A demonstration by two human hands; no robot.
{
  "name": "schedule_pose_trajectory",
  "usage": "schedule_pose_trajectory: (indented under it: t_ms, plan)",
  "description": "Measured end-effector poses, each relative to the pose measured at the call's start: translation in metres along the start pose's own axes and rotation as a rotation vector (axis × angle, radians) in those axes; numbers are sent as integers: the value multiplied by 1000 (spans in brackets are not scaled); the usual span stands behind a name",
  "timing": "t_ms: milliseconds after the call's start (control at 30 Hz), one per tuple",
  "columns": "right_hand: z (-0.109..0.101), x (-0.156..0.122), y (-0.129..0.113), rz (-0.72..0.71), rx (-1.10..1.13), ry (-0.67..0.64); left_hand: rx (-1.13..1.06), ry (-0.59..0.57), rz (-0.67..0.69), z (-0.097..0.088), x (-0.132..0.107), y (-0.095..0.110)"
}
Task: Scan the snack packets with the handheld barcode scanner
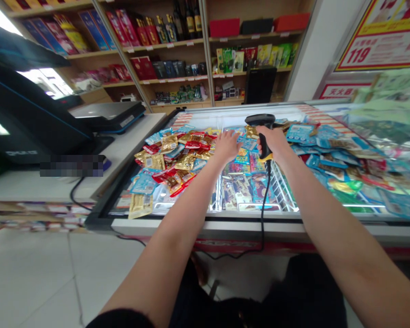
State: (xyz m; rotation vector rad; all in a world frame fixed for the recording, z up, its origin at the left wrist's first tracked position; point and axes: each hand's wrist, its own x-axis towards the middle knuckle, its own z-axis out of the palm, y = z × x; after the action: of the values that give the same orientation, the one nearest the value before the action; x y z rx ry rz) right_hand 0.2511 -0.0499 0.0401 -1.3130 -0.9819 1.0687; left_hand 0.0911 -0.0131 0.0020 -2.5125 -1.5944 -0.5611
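My right hand [275,142] is closed round the grip of a black barcode scanner [260,122] with a yellow band, held upright over the glass lid of a chest freezer [225,224]. Its black cable [262,205] hangs down past the freezer's front edge. My left hand [226,145] reaches out beside it, palm down, fingers resting on a heap of small snack packets [177,157] in red, gold and blue that covers the lid. Whether that hand grips a packet is hidden by its back.
A black cash register [27,114] and a flat scanner unit [109,116] stand on the white counter at the left. Wooden shelves [177,45] with boxes and bottles line the back wall. More blue packets [331,146] lie at the right. White floor tiles lie below.
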Motion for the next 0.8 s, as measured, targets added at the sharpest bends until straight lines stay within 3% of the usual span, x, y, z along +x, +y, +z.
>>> schedule_pose_trajectory:
  t_ms: [100,233,400,567,800]
  plan:
    - [0,-1,-1,-11,-13,3,3,-134,147,14,-4,16]
    - [1,-1,-1,-34,-28,6,-11,-184,126,12,-4,14]
    - [1,-5,0,-55,-38,-15,-27,-117,-76,-2,0,3]
    - [2,-8,-1,-45,-47,-28,0,-70,-319,2,-2,-1]
    - [4,-6,-1,-11,-54,-26,-95,-11,-346,-3,0,-4]
